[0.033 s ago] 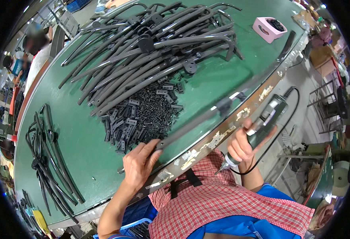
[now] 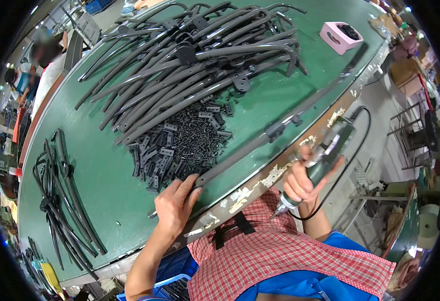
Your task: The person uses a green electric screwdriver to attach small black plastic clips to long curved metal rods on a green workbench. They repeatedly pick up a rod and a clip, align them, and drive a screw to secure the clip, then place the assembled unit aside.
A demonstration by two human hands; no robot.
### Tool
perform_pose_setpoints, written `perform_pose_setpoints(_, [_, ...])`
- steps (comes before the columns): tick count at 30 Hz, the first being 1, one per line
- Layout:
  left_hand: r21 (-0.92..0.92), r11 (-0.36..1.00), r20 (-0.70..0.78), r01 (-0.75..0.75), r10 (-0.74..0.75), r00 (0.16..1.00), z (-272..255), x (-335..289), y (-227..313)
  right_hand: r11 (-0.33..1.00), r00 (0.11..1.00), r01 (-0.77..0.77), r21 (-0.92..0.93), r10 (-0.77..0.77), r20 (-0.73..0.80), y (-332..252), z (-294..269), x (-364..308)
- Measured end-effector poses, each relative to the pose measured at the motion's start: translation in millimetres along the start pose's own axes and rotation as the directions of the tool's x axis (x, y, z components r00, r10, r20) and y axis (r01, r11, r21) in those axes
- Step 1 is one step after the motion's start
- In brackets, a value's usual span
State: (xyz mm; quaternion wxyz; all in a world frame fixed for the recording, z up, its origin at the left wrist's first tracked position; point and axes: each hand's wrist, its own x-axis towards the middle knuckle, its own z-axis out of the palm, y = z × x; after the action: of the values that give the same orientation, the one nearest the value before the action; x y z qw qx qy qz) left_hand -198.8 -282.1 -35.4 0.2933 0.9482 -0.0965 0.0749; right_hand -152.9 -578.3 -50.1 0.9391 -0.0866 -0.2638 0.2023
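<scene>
Black tube (image 2: 237, 158) slants over the near side of the green desk (image 2: 104, 205), running from the left hand (image 2: 173, 206) out toward the pink box (image 2: 332, 42). Its far stretch is blurred, and I cannot tell whether it rests on the desk or is lifted. The left fingers are curled around its near end, pinching it beside a small hole. The right hand (image 2: 298, 183) has its fingers wrapped around a corded power screwdriver (image 2: 325, 163), whose bit points down and leftward over the checked apron (image 2: 280, 246), well apart from the tube.

To handle this well, I would judge, the long tube wants a firm grip and some support from the desk, so that its far end does not swing or roll. The hole should face up, clear of the fingertips. The bit is best brought upright and square to any screw before the driver runs, with the cord (image 2: 353, 165) hanging free. The screws (image 2: 195, 143) and small black plates (image 2: 152, 165) lie conveniently close by.
</scene>
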Motion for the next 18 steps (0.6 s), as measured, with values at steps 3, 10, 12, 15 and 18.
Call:
perform_pose_setpoints(3, [0.075,0.997,-0.093,-0.015,0.022,0.995,14.0,-14.6,-0.2,0.996,0.970,-0.081,0.037,0.087,-0.226,24.5,0.4,12.4])
perform_pose_setpoints(10, [0.017,0.999,-0.026,-0.036,0.037,0.999,17.1,-8.5,5.5,0.960,0.785,-0.234,-0.154,0.094,-0.612,64.1,-3.7,41.8])
perform_pose_setpoints(12, [-0.123,0.986,-0.071,-0.115,0.107,0.992,11.4,-2.0,-7.1,0.955,0.808,-0.241,-0.175,0.097,-0.582,63.5,-3.3,36.4])
perform_pose_setpoints(15, [-0.116,0.993,-0.094,-0.024,0.013,0.995,7.8,41.0,-9.1,0.959,0.811,-0.228,-0.166,0.093,-0.578,66.2,-3.9,35.6])
perform_pose_setpoints(18, [0.123,0.976,-0.122,-0.180,0.195,0.973,29.9,72.9,-17.1,0.964,0.802,-0.237,-0.119,0.125,-0.584,67.7,-3.7,37.7])
